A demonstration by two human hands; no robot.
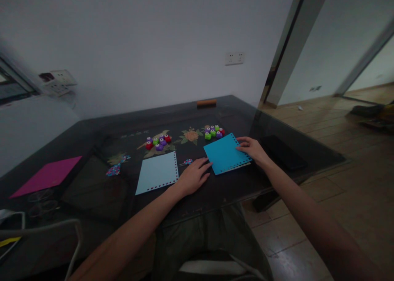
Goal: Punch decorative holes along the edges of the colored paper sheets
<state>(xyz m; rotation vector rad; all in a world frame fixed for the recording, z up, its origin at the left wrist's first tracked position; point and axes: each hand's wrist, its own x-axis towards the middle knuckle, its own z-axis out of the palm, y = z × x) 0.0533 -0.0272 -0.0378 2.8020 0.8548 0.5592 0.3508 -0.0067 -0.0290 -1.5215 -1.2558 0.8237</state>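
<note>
A bright blue square sheet (224, 154) with holes punched along two edges lies on the dark table in front of me, slightly askew. Pale paper peeks out from under its near edge. My right hand (250, 148) grips its right edge, fingers over the top. Beside its left edge rests my left hand (194, 175), palm down, fingers extended and the tips touching or very near the sheet. A pale blue punched sheet (158, 172) lies left of that hand. Just beyond the left hand is a small pink-and-blue speckled piece (188, 161).
Two clusters of small red, green and purple round pieces, one on the left (159, 141) and one on the right (213, 132), sit farther back. A magenta sheet (49, 175), speckled pieces (114, 169), an orange-brown cylinder (206, 103) and a black flat object (283, 151) also lie on the table.
</note>
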